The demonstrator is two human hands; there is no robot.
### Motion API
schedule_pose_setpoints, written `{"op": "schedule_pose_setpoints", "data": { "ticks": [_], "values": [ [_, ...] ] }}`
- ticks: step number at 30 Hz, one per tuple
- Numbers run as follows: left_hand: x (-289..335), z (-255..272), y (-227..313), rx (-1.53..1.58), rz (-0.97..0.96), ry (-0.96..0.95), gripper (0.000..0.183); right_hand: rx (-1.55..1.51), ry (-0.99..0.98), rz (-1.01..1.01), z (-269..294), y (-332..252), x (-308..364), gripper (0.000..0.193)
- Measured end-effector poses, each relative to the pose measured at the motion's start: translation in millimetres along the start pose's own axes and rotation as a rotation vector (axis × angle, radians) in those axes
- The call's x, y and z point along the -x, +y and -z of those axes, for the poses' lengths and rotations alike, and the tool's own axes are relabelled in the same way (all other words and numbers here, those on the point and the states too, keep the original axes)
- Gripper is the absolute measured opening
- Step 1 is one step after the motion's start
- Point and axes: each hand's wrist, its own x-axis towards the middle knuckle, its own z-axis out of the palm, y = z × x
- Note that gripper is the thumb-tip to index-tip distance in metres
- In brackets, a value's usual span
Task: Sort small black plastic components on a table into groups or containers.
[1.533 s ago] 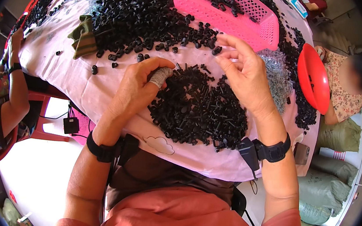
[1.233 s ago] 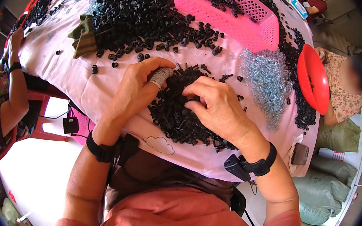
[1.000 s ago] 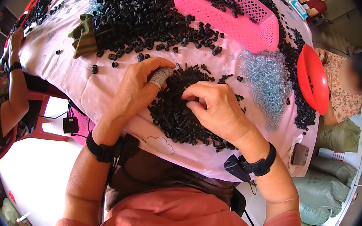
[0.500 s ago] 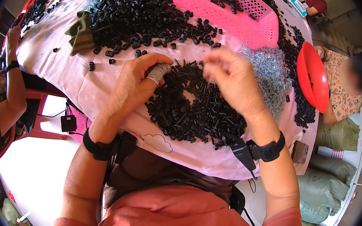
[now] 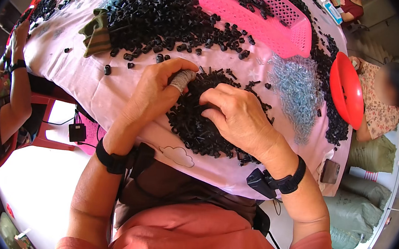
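My left hand (image 5: 157,88) is at the left edge of a heap of small black stemmed pieces (image 5: 198,136). Grey wrapping (image 5: 183,80) covers one of its digits. Its index finger and thumb curl together; whatever is between them is hidden. Over the middle of the heap is my right hand (image 5: 241,117), its fingers bent down toward the pieces and its thumb close under the index finger. I cannot make out what lies at its fingertips.
Beyond are a large spread of black caps (image 5: 148,14), a green striped cloth (image 5: 97,36) and a pink basket (image 5: 254,21). Clear bluish pieces (image 5: 299,96) and a red bowl (image 5: 346,91) are at right. People sit at both sides; a phone (image 5: 330,171) lies near the edge.
My right hand has come down and left from above the heap's far side to its middle. My left hand keeps its curled hold beside the heap. The view has shifted slightly.
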Motion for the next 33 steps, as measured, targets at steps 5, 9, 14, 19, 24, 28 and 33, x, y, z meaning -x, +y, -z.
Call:
{"op": "schedule_pose_setpoints", "data": {
  "ticks": [5, 9, 14, 19, 24, 28, 33],
  "values": [
    [-1, 0, 2, 0.003, 0.011, -0.003, 0.031, 0.012, 0.009, 0.025, -3, 2, -1, 0.013],
    [0, 1, -1, -0.002, -0.011, 0.009, 0.032, -0.101, 0.045, 0.0, -2, 7, 0, 0.008],
    [0, 2, 3, -0.04, 0.055, -0.046, 0.029, -0.353, -0.016, -0.242, 19, 9, 1, 0.012],
    [-1, 0, 4, 0.0, 0.053, -0.05, 0.03, -0.472, 0.391, -0.195, 33, 36, -20, 0.018],
    [0, 2, 2, -0.026, 0.044, -0.024, 0.031, -0.272, -0.038, -0.234, 45, 7, -3, 0.015],
    [0, 2, 3, -0.012, 0.054, -0.045, 0.029, -0.138, -0.09, 0.07, 21, 6, 13, 0.018],
    [0, 1, 4, -0.015, 0.06, -0.046, 0.029, -0.104, -0.12, 0.058, 12, 2, 17, 0.022]
  ]
}}
